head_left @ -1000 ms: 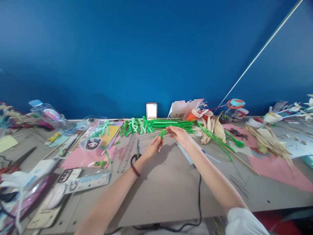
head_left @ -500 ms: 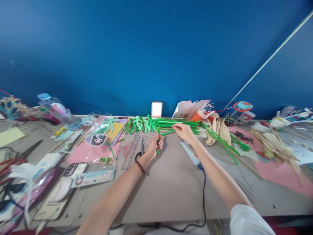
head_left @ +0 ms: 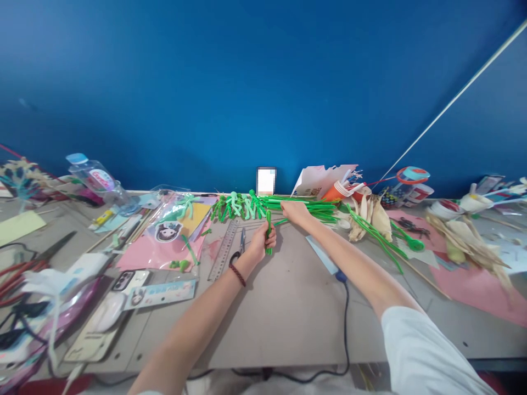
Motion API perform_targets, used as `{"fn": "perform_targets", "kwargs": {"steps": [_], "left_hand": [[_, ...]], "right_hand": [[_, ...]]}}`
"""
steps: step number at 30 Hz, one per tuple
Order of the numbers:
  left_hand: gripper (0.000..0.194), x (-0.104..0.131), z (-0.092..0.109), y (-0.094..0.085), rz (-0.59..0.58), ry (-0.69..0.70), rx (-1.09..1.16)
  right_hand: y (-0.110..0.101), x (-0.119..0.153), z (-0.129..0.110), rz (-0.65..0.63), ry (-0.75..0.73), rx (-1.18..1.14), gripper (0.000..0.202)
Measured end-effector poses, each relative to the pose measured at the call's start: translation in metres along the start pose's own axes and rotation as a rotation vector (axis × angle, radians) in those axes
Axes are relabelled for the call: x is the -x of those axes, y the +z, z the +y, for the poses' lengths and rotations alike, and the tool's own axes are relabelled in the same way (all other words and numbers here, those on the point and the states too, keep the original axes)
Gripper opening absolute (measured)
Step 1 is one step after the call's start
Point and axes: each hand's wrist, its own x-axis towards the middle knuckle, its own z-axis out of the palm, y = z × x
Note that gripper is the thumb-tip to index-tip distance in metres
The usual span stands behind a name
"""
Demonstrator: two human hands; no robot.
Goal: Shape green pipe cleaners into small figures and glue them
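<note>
My left hand (head_left: 263, 241) is closed around a short upright bundle of green pipe cleaners (head_left: 269, 218), its ends showing above and below the fist. My right hand (head_left: 293, 211) is a little farther off to the right, its fingers pinched together on a green pipe cleaner (head_left: 281, 222) that runs from near the left hand; the fingertips are partly hidden. Just behind the right hand lies a pile of long green pipe cleaners (head_left: 323, 207). Left of it sit several twisted green pipe-cleaner shapes (head_left: 239, 206). Scissors (head_left: 242, 241) and a clear ruler (head_left: 223, 249) lie beside my left wrist.
A phone with a lit screen (head_left: 266, 181) stands against the blue wall. At left are a plastic bag (head_left: 167, 216), a water bottle (head_left: 93, 175) and a power strip (head_left: 14, 340). Paper cups (head_left: 335, 191), dried husks (head_left: 376, 219) and pink paper (head_left: 480, 288) lie at right.
My right hand has moved slightly left and away from me, and its fingers have curled in more. The left hand keeps its hold; the view has shifted slightly.
</note>
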Motion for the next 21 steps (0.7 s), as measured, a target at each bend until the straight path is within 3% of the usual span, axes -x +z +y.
{"fn": "perform_targets", "kwargs": {"steps": [5,8,10,14,21], "left_hand": [[0.027,0.004,0.002,0.004,-0.017,0.004,-0.037],[0.028,0.005,0.002,0.006,-0.012,0.005,-0.067],[0.027,0.004,0.003,0.006,-0.01,0.005,-0.078],[0.027,0.003,0.001,0.004,-0.015,-0.001,-0.094],[0.028,0.003,-0.001,0.002,-0.035,0.001,-0.116]], "right_hand": [[-0.027,-0.003,0.018,0.119,-0.025,-0.099,0.025],[-0.047,-0.008,0.038,0.264,-0.075,-0.518,0.025],[-0.06,-0.011,0.048,0.329,-0.05,-0.659,0.027],[-0.081,-0.006,0.058,0.524,-0.105,-0.634,0.018],[-0.108,0.008,0.052,0.86,-0.147,-0.72,0.015]]}}
